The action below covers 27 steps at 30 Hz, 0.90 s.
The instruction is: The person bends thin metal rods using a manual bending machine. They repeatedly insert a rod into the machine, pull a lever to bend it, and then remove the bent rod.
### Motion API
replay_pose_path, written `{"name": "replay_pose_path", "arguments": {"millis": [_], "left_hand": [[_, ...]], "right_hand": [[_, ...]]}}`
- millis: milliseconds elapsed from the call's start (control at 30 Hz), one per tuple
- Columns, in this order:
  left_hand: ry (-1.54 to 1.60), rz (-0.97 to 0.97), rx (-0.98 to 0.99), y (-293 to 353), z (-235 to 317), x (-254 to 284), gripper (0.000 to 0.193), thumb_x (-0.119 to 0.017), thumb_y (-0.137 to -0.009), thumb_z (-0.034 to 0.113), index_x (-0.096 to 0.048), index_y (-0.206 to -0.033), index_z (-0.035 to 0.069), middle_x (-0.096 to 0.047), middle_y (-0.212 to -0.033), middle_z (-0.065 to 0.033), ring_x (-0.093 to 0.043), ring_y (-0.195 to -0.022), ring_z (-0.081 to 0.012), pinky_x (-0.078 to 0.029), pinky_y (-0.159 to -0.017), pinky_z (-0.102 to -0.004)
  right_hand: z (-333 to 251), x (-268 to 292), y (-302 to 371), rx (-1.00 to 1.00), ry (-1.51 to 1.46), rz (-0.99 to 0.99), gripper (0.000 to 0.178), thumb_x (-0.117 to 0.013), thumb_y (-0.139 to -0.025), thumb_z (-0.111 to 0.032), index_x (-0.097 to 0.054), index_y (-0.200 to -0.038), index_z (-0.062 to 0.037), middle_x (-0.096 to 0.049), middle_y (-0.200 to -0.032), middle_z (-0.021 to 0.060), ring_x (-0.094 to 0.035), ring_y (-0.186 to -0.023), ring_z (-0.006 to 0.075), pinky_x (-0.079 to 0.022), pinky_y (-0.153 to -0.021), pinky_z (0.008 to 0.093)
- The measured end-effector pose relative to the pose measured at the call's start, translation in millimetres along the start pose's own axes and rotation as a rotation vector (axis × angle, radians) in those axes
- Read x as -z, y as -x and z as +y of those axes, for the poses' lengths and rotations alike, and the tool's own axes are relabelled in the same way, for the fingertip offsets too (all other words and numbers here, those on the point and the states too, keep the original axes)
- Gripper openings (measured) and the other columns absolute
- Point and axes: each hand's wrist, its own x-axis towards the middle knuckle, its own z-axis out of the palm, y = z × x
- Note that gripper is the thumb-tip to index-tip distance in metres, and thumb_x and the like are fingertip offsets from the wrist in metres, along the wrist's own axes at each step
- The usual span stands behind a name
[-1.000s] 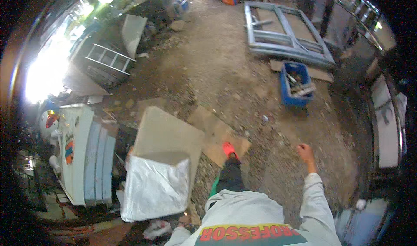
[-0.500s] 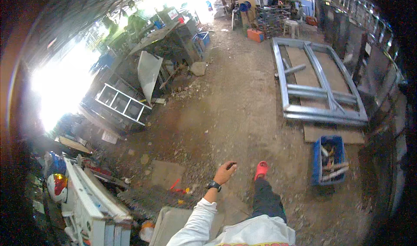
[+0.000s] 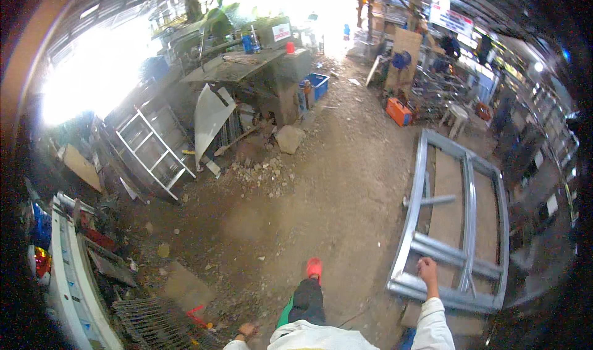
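Note:
My right hand [image 3: 427,271] swings out ahead, fingers curled in with nothing visible in them. Behind it in the picture lies a silvery metal frame [image 3: 467,211] with crossbars, on the ground at right; whether the hand touches it I cannot tell, though it seems to pass above. Low at the picture's bottom, my left hand [image 3: 248,330] hangs by my side, small and smeared, so its fingers are unclear. A rusty wire grate [image 3: 157,325] and a flat brown board [image 3: 188,286] lie on the ground nearest to it. One foot in a red shoe [image 3: 314,268] steps forward.
A dirt path runs ahead, with rubble and a large stone [image 3: 290,139] beside a cluttered workbench [image 3: 238,66]. A white ladder [image 3: 151,149] leans at left. Farther on are a blue crate [image 3: 316,87], an orange box [image 3: 399,111] and a white stool [image 3: 455,119].
My view has tipped up and I have stepped forward along the path. The right hand has come into sight over the metal frame; the left has dropped back toward the lower edge.

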Motion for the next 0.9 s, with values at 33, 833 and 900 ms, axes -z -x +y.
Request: {"name": "replay_pose_path", "arguments": {"millis": [33,833,900], "left_hand": [[0.117,0.214,-0.056,-47.9,-0.7,15.8,0.033,-0.057,-0.087,0.034,-0.075,-0.108,0.015,-0.073,-0.106,-0.0160,-0.069,-0.098,-0.0390,-0.057,-0.080,-0.0495],[0.609,0.260,0.084,-1132.7,131.9,938.6,0.047,-0.063,-0.094,0.047,-0.073,-0.106,0.002,-0.074,-0.102,-0.0181,-0.070,-0.096,-0.0314,-0.054,-0.084,-0.0434],[0.739,0.104,0.028,-1122.9,65.3,953.3,0.049,-0.064,-0.093,0.050,-0.074,-0.103,0.003,-0.075,-0.096,-0.0159,-0.071,-0.089,-0.0278,-0.054,-0.080,-0.0418]], "right_hand": [[-21.4,39.3,-78.4,0.229,0.162,0.137,0.024,-0.061,-0.097,-0.022,-0.067,-0.102,0.0007,-0.069,-0.078,0.0070,-0.062,-0.066,0.0150,-0.049,-0.058,0.0308],[15.6,-176.6,-672.2,-0.719,0.733,-0.277,0.030,-0.065,-0.087,-0.035,-0.075,-0.088,-0.0066,-0.074,-0.103,0.0161,-0.070,-0.104,0.0308,-0.053,-0.086,0.0479],[-30.8,-213.9,-853.4,0.076,0.698,-0.491,0.029,-0.066,-0.087,-0.032,-0.076,-0.088,-0.0050,-0.074,-0.096,0.0201,-0.072,-0.084,0.0350,-0.055,-0.074,0.0472]]}}
